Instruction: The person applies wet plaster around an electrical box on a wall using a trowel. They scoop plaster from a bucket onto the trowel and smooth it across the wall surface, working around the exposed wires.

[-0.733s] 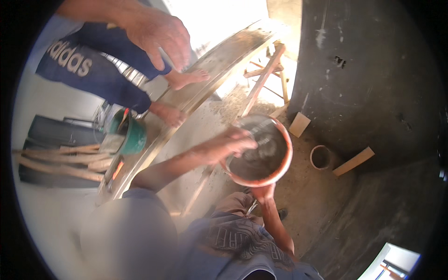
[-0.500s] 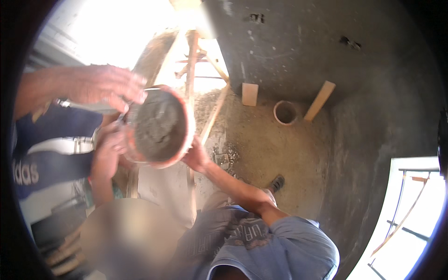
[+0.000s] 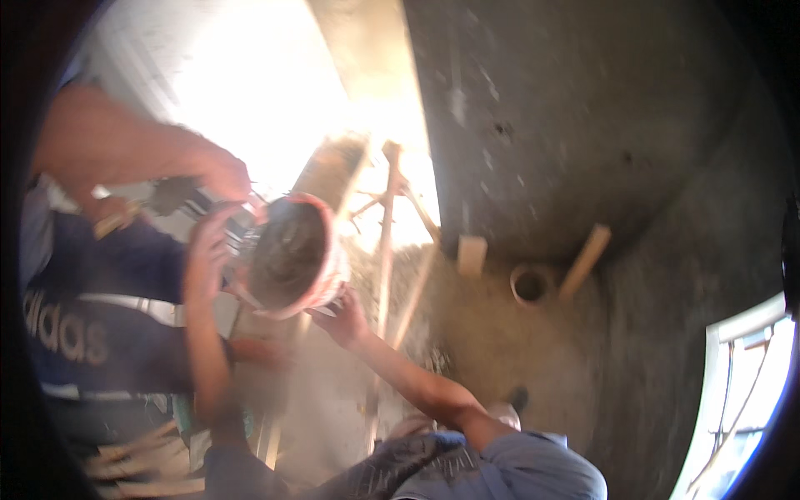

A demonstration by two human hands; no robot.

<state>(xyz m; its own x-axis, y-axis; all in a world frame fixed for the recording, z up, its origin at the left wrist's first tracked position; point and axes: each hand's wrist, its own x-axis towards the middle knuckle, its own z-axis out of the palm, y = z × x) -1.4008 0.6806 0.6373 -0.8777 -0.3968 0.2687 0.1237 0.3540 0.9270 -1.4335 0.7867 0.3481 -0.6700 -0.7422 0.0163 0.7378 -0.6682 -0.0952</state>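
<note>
My right hand [image 3: 340, 318] holds up the red-rimmed bucket [image 3: 337, 265] of grey mush [image 3: 287, 252], near another person's hand [image 3: 221, 173]. My left hand [image 3: 208, 250] is beside it, too blurry to tell if it grips. A second bucket [image 3: 515, 288] sits on the floor [image 3: 500, 346].

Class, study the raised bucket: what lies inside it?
Inside the bucket a grey mix shows, its surface blurred. The bucket's bottom cannot be seen, because the mix covers it.

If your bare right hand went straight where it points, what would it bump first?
The round, reddish-rimmed bucket with grey mix inside. The right hand seems to be against its lower side, though blur hides contact.
</note>
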